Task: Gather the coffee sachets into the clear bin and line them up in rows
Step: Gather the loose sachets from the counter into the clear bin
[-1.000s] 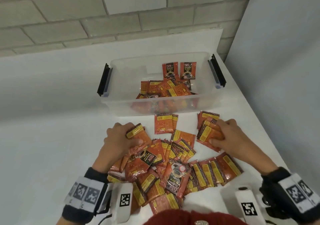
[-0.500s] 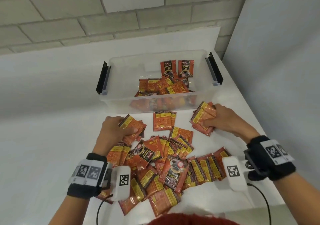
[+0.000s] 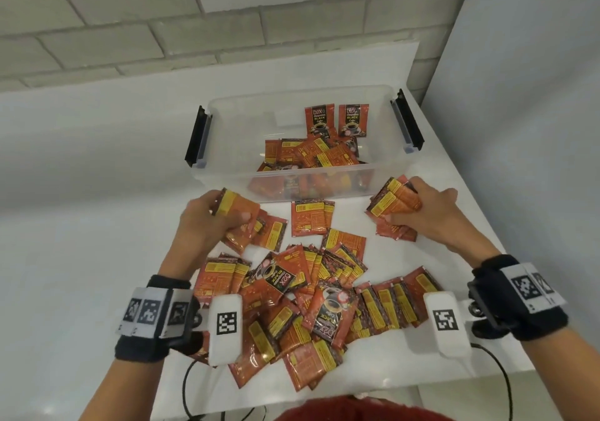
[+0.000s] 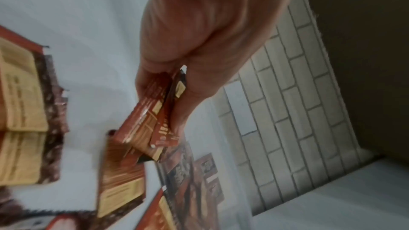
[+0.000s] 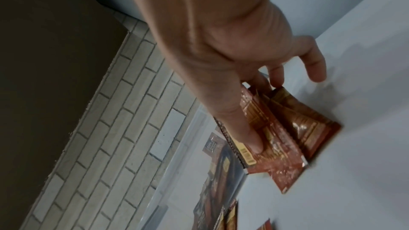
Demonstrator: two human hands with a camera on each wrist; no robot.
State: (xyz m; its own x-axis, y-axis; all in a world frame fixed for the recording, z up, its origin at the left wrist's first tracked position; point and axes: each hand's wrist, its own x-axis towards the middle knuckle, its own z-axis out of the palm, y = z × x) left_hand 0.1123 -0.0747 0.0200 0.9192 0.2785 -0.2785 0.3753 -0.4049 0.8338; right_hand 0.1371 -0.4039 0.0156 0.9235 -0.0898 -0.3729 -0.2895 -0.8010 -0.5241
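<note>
Head view: a person's left hand (image 3: 207,222) and right hand (image 3: 425,212) each clamp a bundle of coffee sachets (image 3: 305,294), lifted from the loose pile on the white desk (image 3: 81,274). The clear bin (image 3: 246,134) stands at 12 o'clock of the pile, already partly filled at its right half, two sachets upright against the far wall. The left bundle (image 3: 242,217) sits at 10 o'clock of the pile, the right bundle (image 3: 394,204) at 2 o'clock, just beside the bin's near wall.

Left wrist view: fingers and thumb curl round a fanned stack (image 4: 155,116), pinched at its upper end; more sachets lie below.

Right wrist view: the thumb (image 5: 247,134) presses several packets (image 5: 285,128) against curled fingers, the little finger free.

The packets look light, thin and glossy, likely to slide over one another, so a firm pinch across the flat faces near mid-stack seems the safest grip.
</note>
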